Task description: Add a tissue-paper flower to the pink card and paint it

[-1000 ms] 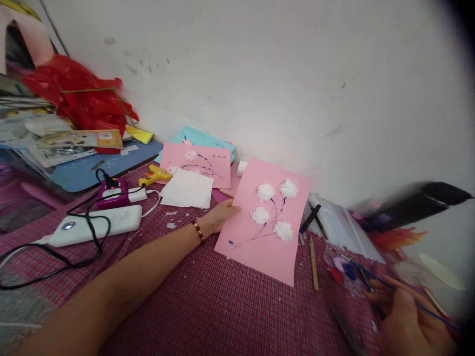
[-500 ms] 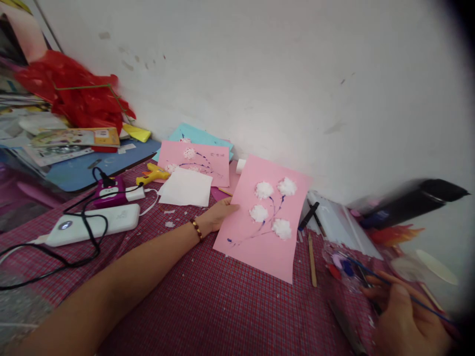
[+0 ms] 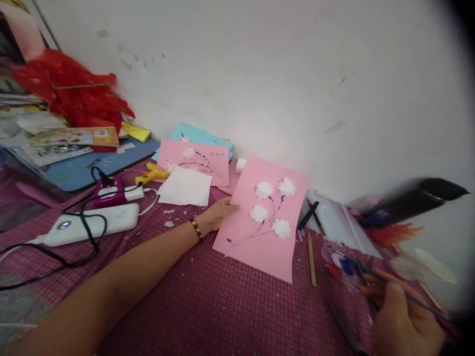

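My left hand (image 3: 218, 213) reaches across the red checked cloth and grips the left edge of a pink card (image 3: 260, 242) bearing white fluffy flowers (image 3: 272, 205) on blue painted stems; the card tilts up off the cloth. At the lower right my right hand (image 3: 403, 319) is closed around a thin blue-handled paintbrush (image 3: 393, 289), its tip over a clear palette (image 3: 343, 264) with dabs of red, purple and blue paint.
A second pink flower card (image 3: 196, 160), white paper (image 3: 185, 188), teal sheets and a yellow glue gun (image 3: 154, 173) lie by the wall. A white power bank (image 3: 92, 222) with black cable, red tissue (image 3: 70, 91), a wooden stick (image 3: 310, 257) and a black object (image 3: 415, 200) surround the work.
The view has drifted slightly. My right hand with the brush has edged a little lower and right beside the palette. My left hand still holds the card in the same place.
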Demonstrator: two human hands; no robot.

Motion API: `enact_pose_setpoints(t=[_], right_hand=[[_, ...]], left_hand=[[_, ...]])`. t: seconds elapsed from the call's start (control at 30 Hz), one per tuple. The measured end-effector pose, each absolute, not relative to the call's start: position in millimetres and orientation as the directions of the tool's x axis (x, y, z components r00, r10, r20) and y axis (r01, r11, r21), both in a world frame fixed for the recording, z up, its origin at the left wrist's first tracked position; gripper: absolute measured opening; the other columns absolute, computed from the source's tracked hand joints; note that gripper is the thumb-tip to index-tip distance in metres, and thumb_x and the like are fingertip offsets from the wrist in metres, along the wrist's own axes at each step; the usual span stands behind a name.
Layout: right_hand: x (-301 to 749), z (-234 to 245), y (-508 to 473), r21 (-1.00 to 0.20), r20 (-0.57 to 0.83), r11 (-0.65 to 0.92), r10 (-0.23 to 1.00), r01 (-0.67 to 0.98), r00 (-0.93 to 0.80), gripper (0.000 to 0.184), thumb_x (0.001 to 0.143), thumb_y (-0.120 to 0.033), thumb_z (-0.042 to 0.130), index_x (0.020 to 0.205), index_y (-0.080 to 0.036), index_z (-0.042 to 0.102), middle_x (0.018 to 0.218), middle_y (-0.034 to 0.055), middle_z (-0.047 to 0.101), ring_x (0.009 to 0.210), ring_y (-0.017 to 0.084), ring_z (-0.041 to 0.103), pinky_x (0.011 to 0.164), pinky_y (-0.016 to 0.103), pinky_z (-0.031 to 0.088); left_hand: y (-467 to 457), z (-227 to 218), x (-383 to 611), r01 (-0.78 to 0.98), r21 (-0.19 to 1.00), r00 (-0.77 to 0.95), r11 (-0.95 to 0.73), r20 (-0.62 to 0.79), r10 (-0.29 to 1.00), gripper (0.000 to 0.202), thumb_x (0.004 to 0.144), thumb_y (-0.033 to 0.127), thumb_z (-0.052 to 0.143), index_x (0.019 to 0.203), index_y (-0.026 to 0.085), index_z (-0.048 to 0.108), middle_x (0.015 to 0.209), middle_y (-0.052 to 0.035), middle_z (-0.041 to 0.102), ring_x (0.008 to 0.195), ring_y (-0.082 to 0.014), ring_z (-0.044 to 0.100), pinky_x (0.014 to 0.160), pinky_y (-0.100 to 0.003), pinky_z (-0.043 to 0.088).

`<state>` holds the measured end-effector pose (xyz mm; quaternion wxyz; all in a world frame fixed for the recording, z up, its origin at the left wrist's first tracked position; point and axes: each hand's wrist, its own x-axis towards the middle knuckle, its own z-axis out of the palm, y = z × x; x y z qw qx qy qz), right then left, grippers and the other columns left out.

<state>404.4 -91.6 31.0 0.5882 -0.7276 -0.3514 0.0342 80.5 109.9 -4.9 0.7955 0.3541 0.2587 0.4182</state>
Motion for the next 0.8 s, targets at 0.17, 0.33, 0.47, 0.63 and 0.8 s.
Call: enact_pose_setpoints(t=[0.17, 0.33, 0.47, 0.63, 0.8], right_hand=[[402, 35, -92, -0.885, 0.352, -0.056, 0.572, 0.463, 0.741, 0.021, 0.087, -0.045, 0.055, 0.079, -0.03, 0.067, 0.076, 0.0065, 0.066, 0.066, 0.027, 0.062, 0.073, 0.05, 0.047], [402, 34, -92, -0.901, 0.348, -0.017, 0.57, 0.434, 0.744, 0.024, 0.089, -0.047, 0.056, 0.08, -0.027, 0.066, 0.078, 0.0039, 0.066, 0.064, 0.023, 0.06, 0.072, 0.045, 0.048], [405, 30, -88, -0.929, 0.332, 0.061, 0.57, 0.364, 0.752, 0.026, 0.087, -0.048, 0.058, 0.094, -0.025, 0.067, 0.083, 0.0029, 0.069, 0.057, 0.017, 0.059, 0.062, 0.036, 0.048], [406, 30, -84, -0.913, 0.393, 0.124, 0.526, 0.388, 0.754, 0.028, 0.087, -0.046, 0.058, 0.096, -0.019, 0.064, 0.083, 0.004, 0.071, 0.051, 0.013, 0.059, 0.054, 0.03, 0.048], [408, 33, -83, -0.908, 0.409, 0.148, 0.511, 0.392, 0.756, 0.027, 0.089, -0.042, 0.054, 0.097, -0.018, 0.061, 0.082, 0.0046, 0.071, 0.051, 0.013, 0.059, 0.054, 0.029, 0.048]], left_hand=[[110, -6, 81, -0.479, 0.785, 0.509, 0.392, -0.115, 0.853, 0.035, 0.068, 0.02, 0.08, 0.1, 0.009, 0.069, 0.088, -0.0132, 0.075, 0.07, -0.0206, 0.071, 0.07, -0.033, 0.056], [110, -5, 81, -0.475, 0.79, 0.498, 0.387, -0.121, 0.858, 0.037, 0.066, 0.02, 0.082, 0.099, 0.009, 0.068, 0.086, -0.0123, 0.076, 0.067, -0.0195, 0.07, 0.069, -0.033, 0.056], [110, -2, 80, -0.464, 0.79, 0.507, 0.4, -0.133, 0.852, 0.033, 0.068, 0.018, 0.081, 0.097, 0.009, 0.069, 0.086, -0.0116, 0.076, 0.066, -0.0187, 0.07, 0.069, -0.033, 0.057], [107, 6, 79, -0.402, 0.827, 0.518, 0.393, -0.148, 0.843, 0.035, 0.071, 0.019, 0.078, 0.103, 0.011, 0.069, 0.09, -0.0113, 0.077, 0.071, -0.0204, 0.072, 0.073, -0.034, 0.058], [106, 13, 78, -0.294, 0.872, 0.462, 0.392, -0.23, 0.857, 0.044, 0.072, 0.02, 0.079, 0.114, 0.013, 0.067, 0.091, -0.007, 0.078, 0.069, -0.0182, 0.071, 0.069, -0.031, 0.058]])
